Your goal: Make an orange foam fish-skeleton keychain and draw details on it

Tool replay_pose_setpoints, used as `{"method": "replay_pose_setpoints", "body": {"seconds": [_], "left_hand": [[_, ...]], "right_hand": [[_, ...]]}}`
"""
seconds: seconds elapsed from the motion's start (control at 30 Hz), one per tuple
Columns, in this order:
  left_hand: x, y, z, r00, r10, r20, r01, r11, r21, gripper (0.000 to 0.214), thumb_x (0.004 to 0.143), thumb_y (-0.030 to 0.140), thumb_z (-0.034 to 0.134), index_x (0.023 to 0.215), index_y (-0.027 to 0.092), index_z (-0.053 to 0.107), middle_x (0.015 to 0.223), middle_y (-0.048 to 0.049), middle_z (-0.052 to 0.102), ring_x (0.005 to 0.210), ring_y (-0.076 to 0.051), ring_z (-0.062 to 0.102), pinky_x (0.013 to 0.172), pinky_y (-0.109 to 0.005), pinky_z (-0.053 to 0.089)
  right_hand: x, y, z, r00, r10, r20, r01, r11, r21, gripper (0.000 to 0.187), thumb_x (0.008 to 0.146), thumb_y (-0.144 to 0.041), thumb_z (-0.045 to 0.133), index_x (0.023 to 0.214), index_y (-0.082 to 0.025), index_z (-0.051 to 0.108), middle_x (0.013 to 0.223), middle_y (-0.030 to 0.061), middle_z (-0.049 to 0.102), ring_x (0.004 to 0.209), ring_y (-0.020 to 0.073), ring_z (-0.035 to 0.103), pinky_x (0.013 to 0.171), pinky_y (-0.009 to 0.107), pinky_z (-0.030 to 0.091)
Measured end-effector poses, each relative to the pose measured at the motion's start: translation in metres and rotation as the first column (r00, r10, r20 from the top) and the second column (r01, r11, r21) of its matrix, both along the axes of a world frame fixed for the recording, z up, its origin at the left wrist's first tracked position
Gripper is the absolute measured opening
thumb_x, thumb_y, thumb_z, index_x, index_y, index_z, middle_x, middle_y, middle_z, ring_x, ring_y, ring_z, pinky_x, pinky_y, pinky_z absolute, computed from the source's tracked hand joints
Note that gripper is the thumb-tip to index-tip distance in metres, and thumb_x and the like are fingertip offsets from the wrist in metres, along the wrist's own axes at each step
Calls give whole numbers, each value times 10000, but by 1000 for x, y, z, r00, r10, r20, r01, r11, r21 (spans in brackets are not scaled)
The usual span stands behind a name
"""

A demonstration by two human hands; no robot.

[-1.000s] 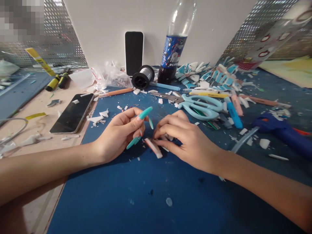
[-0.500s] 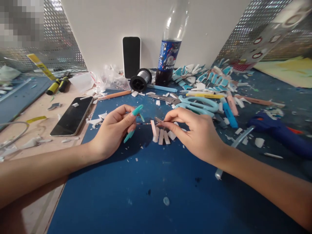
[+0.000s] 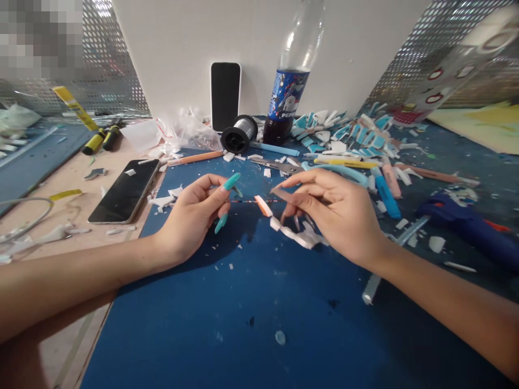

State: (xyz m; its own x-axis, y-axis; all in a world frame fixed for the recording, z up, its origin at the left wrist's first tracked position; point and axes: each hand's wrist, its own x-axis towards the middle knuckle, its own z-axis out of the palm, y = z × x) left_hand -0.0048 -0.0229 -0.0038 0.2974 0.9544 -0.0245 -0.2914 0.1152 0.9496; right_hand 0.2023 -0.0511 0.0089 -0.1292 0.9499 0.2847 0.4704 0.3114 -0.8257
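- Thin dark-and-reddish strand point(image 3: 245, 201): it spans the gap between the hands, just above the blue mat point(image 3: 243, 324).
- Progress, as a judgement: several pieces already form a row; the strand's stretch beside the left hand carries no large piece. Whether the row is complete or fastened, I cannot tell.
- Orange-faced white piece point(image 3: 263, 206): narrow, tilted, at the strand between the hands.
- Row of white pieces point(image 3: 302, 237): small, flat, blocky, curving beneath the right fingers, partly hidden.
- Left hand point(image 3: 198, 210): thumb and fingers drawn together, seemingly pinching the strand's end; long teal nails hide the contact.
- Right hand point(image 3: 338, 210): thumb and forefinger nearly meeting, other fingers curled behind the row; what they grip, I cannot tell.
- Beyond: blue-handled scissors point(image 3: 348, 172), partly behind the right hand, a spool of wire point(image 3: 245, 129) and a heap of white-and-blue offcuts point(image 3: 348, 129).
- Right side: a dark-blue glue gun point(image 3: 462, 224).
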Motion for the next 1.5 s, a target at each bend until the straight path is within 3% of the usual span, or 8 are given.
{"method": "replay_pose_setpoints", "body": {"seconds": [0.23, 0.47, 0.8, 0.87, 0.97, 1.13, 1.27, 1.5], "left_hand": [[0, 0, -1, 1000, 6, -25, -6, 1000, -12, 93, 863, 190, 580, 787, 155, 540, 485, 53, 476, 442, -43, 392, 438, -111, 339], [0, 0, 0, 1000, 15, -3, -15, 1000, 14, 140, 901, 119, 487, 768, 137, 527, 483, 49, 474, 441, -36, 402, 444, -99, 356], [0, 1, 0, 1000, 27, -3, -27, 1000, 16, 159, 911, 111, 467, 763, 131, 522, 483, 45, 480, 429, -33, 400, 425, -89, 353], [0, 1, 0, 1000, 30, -5, -30, 999, 12, 172, 912, 102, 456, 756, 130, 524, 483, 44, 483, 427, -31, 401, 425, -88, 351], [0, 1, 0, 1000, 27, -1, -27, 1000, 12, 168, 911, 113, 467, 756, 129, 530, 485, 47, 478, 428, -31, 401, 426, -88, 346], [2, -1, 0, 1000, 0, -23, 1, 1000, 20, 144, 897, 157, 519, 755, 136, 534, 492, 49, 486, 438, -33, 415, 448, -96, 355], [1, -2, -1, 998, -41, -56, 45, 997, 60, 113, 882, 209, 563, 790, 148, 542, 509, 50, 504, 452, -39, 420, 478, -115, 365], [2, -5, -1, 989, -149, -5, 149, 987, 51, 122, 873, 262, 578, 821, 159, 538, 545, 47, 508, 485, -64, 444, 523, -167, 416]], "right_hand": [[-1, 0, -3, 990, 20, -142, -30, 997, -68, 193, 924, -347, 508, 1061, -213, 495, 648, -40, 594, 363, 64, 470, 334, 225, 342], [-3, 0, 0, 999, -1, -54, 9, 990, 140, 131, 893, -297, 569, 957, -197, 514, 561, -46, 550, 454, 85, 491, 442, 250, 357], [0, 2, -4, 998, -14, -65, 23, 990, 138, 125, 950, -309, 456, 941, -210, 533, 642, -25, 543, 471, 87, 452, 449, 256, 358], [1, 3, -4, 1000, 6, -20, -3, 991, 136, 155, 948, -327, 454, 942, -208, 552, 705, -5, 566, 544, 100, 497, 508, 258, 410], [1, 4, -5, 981, 93, 170, -117, 984, 134, 171, 907, -326, 525, 997, -203, 601, 898, 46, 613, 820, 165, 575, 696, 307, 481], [-3, 3, -7, 887, 214, 409, -288, 949, 126, 279, 863, -278, 596, 1134, -215, 617, 1235, 65, 582, 1172, 237, 471, 1010, 433, 380], [-4, 1, -8, 857, 250, 451, -339, 932, 128, 321, 847, -262, 623, 1162, -201, 621, 1306, 58, 562, 1210, 238, 449, 1030, 429, 384], [-12, 2, -15, 867, 256, 427, -370, 905, 210, 262, 864, -221, 594, 1117, -184, 649, 1173, 75, 638, 1140, 223, 498, 977, 409, 439]]}}
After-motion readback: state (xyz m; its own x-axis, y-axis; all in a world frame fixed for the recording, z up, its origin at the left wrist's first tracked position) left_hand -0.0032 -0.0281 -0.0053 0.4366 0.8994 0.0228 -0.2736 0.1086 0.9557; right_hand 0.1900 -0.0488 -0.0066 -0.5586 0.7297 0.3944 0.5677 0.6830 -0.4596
